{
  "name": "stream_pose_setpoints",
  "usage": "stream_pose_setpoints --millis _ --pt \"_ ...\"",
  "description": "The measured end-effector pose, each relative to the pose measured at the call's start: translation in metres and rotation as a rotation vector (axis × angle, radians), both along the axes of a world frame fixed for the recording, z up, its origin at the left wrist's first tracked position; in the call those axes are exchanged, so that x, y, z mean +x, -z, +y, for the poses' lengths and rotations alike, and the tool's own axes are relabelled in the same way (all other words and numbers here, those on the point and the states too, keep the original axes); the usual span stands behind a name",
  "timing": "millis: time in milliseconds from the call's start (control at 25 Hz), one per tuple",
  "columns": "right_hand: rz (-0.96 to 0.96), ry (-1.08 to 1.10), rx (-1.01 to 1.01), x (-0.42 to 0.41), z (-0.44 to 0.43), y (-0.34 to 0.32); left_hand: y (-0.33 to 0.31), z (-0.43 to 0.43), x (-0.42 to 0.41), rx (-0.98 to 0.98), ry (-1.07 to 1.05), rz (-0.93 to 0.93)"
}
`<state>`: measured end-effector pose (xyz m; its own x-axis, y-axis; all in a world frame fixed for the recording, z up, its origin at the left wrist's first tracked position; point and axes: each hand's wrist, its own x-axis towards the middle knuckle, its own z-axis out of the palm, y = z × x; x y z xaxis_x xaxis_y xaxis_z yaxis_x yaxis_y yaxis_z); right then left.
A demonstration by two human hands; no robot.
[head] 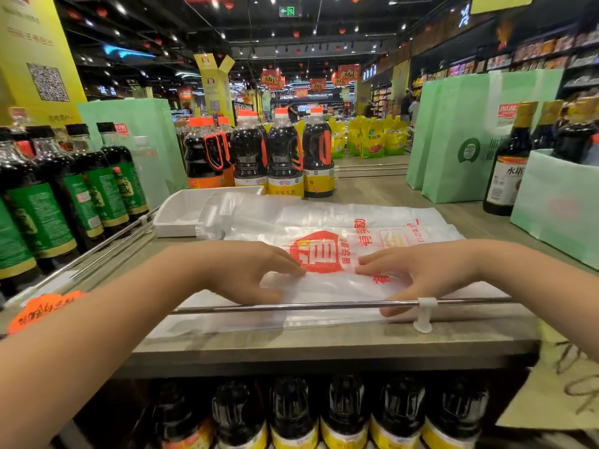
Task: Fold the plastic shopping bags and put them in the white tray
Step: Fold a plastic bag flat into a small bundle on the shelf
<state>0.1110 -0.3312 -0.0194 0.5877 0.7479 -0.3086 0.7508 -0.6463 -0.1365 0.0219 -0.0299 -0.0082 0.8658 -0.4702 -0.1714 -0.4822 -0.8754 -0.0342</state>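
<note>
Hands on a plastic bag atop a supermarket shelf. Left hand (256,273) and right hand (424,273) lie spread, fingers fairly straight, fingertips pressing the top bag (324,254) flat. Both thumbs sit low by its near edge, and neither hand clearly grips anything. The bag, clear with a red logo, lies across the wooden shelf top (372,192), its near edge running under a thin metal rail (291,307). More bags (324,212) lie behind it, one end draped over the white tray (175,222), which sits at the left rear; I cannot make out what it holds. Dark bottles (285,157) stand just beyond.

Likely risks from here:
- The slick film could slide under the fingertips and give a crooked fold.
- The rail could snag the near edge as it lifts.
- The bags underneath may drag along.
- A wide sweep towards the tray might knock a bottle.
</note>
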Motion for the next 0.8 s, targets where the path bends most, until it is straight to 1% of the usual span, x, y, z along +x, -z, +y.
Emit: stream_pose_setpoints --millis 80,160,320,440,560,680,800 --pt "-0.017 0.011 0.008 -0.002 0.006 -0.002 0.006 -0.006 0.001 -0.019 0.015 -0.047" --pt "-0.058 -0.013 0.053 -0.004 0.006 -0.003 0.008 -0.005 0.000 -0.064 -0.025 -0.051" --pt "-0.121 -0.002 0.111 -0.012 -0.016 -0.010 0.003 0.019 -0.012 -0.133 -0.108 0.054" --pt "-0.109 0.056 0.153 -0.020 -0.035 -0.014 0.001 0.039 -0.023 -0.194 -0.159 0.102" --pt "-0.127 0.108 0.220 -0.021 -0.050 -0.018 -0.004 0.051 -0.027 -0.311 -0.212 0.091" --pt "-0.154 0.228 0.270 -0.013 -0.064 -0.022 -0.008 0.062 -0.027 -0.501 -0.277 0.100" --pt "-0.160 0.344 0.340 -0.007 -0.074 -0.026 -0.008 0.070 -0.025 -0.627 -0.362 0.096"
